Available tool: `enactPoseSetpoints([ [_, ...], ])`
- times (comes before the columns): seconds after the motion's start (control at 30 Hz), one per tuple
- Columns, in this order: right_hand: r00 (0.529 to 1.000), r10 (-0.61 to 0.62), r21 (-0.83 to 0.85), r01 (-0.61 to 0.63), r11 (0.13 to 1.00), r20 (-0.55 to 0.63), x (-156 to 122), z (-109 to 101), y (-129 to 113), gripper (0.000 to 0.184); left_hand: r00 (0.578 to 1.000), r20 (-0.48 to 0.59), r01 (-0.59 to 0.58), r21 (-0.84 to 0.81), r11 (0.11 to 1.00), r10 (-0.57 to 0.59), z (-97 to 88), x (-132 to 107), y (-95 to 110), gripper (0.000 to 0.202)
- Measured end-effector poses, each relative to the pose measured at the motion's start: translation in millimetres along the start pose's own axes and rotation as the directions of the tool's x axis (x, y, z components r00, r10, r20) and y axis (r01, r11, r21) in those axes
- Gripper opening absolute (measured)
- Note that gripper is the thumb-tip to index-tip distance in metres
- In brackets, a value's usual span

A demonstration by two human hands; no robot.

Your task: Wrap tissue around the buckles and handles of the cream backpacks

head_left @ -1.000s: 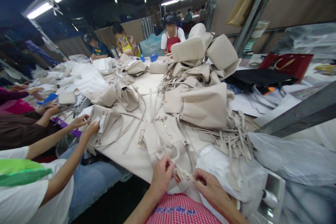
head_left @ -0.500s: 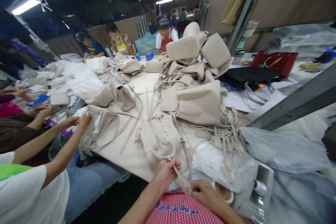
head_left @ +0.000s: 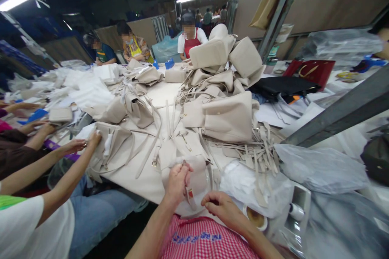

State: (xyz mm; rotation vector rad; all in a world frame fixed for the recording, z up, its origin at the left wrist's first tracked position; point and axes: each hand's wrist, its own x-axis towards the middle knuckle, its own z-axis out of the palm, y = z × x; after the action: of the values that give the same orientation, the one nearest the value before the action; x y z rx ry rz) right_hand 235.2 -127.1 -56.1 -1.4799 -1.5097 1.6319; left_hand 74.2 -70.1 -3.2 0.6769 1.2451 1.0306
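A beige leather bag lies on the table right before me, with a zip and gold-coloured hardware on its upper part. My left hand is closed around a narrow beige strap above the bag's lower part. The strap's free end hangs below the fingers, and a small red patch shows on it. To the right of that end is my right hand, apart from the strap. Its fingers are loosely curled, with a gap at the thumb, and nothing shows in them.
Beige bags are heaped beyond, beside a bundle of loose straps. Clear plastic, a cup of brown stuff and a metal tray lie right. A slanted metal post crosses there. A co-worker's hands handle another bag.
My left hand has moved up and left with the strap, whose loop no longer shows. My right hand has come away from the strap's end and risen slightly.
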Motion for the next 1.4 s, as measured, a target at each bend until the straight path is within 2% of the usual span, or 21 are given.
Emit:
enactPoseSetpoints([
  [0.07, 0.995, -0.028, 0.009, 0.029, 1.000, -0.100, 5.6, -1.3, -7.6, 0.026, 0.997, 0.025, -0.071, -0.004, 0.997, 0.071, -0.8, -3.9, 33.5, 0.035],
  [0.13, 0.972, -0.059, 0.003, 0.061, 0.998, -0.229, 9.9, -5.8, -16.8, 0.028, 0.988, 0.088, -0.117, -0.094, 0.989, 0.125, -1.9, -10.8, 67.9, 0.031],
  [0.23, 0.922, -0.101, -0.008, 0.106, 0.994, -0.374, 14.2, -15.4, -35.8, 0.023, 0.975, 0.212, -0.018, -0.238, 0.971, 0.070, -6.0, -17.2, 107.5, 0.029],
  [0.3, 0.920, -0.109, -0.003, 0.116, 0.993, -0.377, 17.3, -19.5, -47.9, 0.023, 0.966, 0.258, 0.063, -0.283, 0.957, 0.012, -11.6, -10.5, 120.7, 0.033],
  [0.37, 0.934, -0.108, -0.012, 0.111, 0.994, -0.340, 21.9, -19.2, -54.4, 0.023, 0.969, 0.242, 0.126, -0.315, 0.941, -0.049, -18.7, 7.6, 125.1, 0.036],
  [0.47, 0.939, -0.101, -0.075, 0.080, 0.994, -0.330, 29.8, -13.5, -49.3, 0.020, 0.971, 0.195, 0.197, -0.336, 0.921, -0.136, -25.9, 48.0, 125.9, 0.038],
  [0.63, 0.919, -0.036, -0.168, -0.034, 0.985, -0.394, 20.9, -14.4, -15.7, 0.025, 0.982, 0.179, 0.106, -0.283, 0.953, -0.056, -21.1, 110.3, 141.1, 0.031],
  [0.73, 0.852, 0.040, -0.205, -0.171, 0.964, -0.522, -5.5, -21.4, 11.6, 0.028, 0.991, 0.130, 0.057, -0.279, 0.959, -0.021, -17.2, 136.4, 155.8, 0.031],
  [0.83, 0.725, 0.140, -0.201, -0.363, 0.910, -0.675, -35.7, -21.8, 42.1, 0.028, 0.984, 0.177, 0.076, -0.281, 0.957, -0.026, -15.5, 150.6, 164.0, 0.031],
  [0.93, 0.605, 0.215, -0.217, -0.560, 0.799, -0.767, -53.4, -12.4, 70.0, 0.032, 0.969, 0.241, 0.119, -0.291, 0.949, -0.047, -15.1, 152.0, 163.4, 0.033],
  [1.03, 0.541, 0.255, -0.313, -0.743, 0.592, -0.801, -52.9, -1.0, 90.6, 0.040, 0.965, 0.243, 0.164, -0.280, 0.946, -0.096, -15.7, 146.0, 157.7, 0.035],
  [1.1, 0.538, 0.270, -0.367, -0.791, 0.490, -0.799, -46.8, 3.5, 100.1, 0.042, 0.963, 0.233, 0.195, -0.243, 0.950, -0.138, -16.4, 139.7, 154.4, 0.034],
  [1.17, 0.538, 0.281, -0.392, -0.808, 0.439, -0.795, -41.7, 4.8, 106.5, 0.040, 0.959, 0.224, 0.220, -0.202, 0.954, -0.173, -17.0, 131.0, 153.1, 0.032],
  [1.27, 0.547, 0.273, -0.413, -0.808, 0.419, -0.791, -42.1, 3.7, 112.8, 0.039, 0.951, 0.222, 0.255, -0.173, 0.951, -0.214, -18.5, 112.6, 154.4, 0.031],
  [1.4, 0.582, 0.108, -0.490, -0.759, 0.428, -0.806, -53.3, 7.8, 117.6, 0.031, 0.927, 0.274, 0.296, -0.120, 0.948, -0.255, -25.0, 86.8, 154.5, 0.031],
])
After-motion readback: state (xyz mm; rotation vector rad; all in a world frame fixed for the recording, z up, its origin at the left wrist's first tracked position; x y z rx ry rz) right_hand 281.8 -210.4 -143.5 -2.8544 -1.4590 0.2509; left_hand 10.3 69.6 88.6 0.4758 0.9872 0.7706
